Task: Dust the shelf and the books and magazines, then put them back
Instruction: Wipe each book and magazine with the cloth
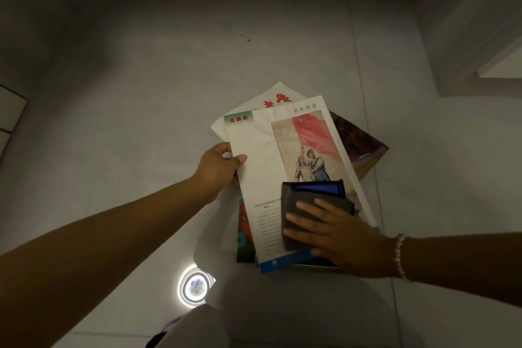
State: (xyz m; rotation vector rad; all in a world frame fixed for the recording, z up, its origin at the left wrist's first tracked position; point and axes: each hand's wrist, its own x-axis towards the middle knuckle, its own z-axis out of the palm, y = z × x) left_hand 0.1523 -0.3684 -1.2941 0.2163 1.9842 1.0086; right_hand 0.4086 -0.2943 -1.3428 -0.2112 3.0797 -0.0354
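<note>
A magazine (271,167) with a white page, a red flag picture and printed text lies on top of a loose pile of several magazines (364,144) on the grey tiled floor. My left hand (219,168) pinches the top magazine's left edge, thumb on the page. My right hand (330,230) lies flat, fingers spread, pressing a folded dark grey cloth (308,195) with a blue edge onto the magazine's lower right part. No shelf is in view.
The glossy floor (141,93) reflects a ring-shaped ceiling light (195,287) just below the pile. A white wall corner or door frame (480,59) stands at the upper right. My legs in light trousers (214,328) show at the bottom.
</note>
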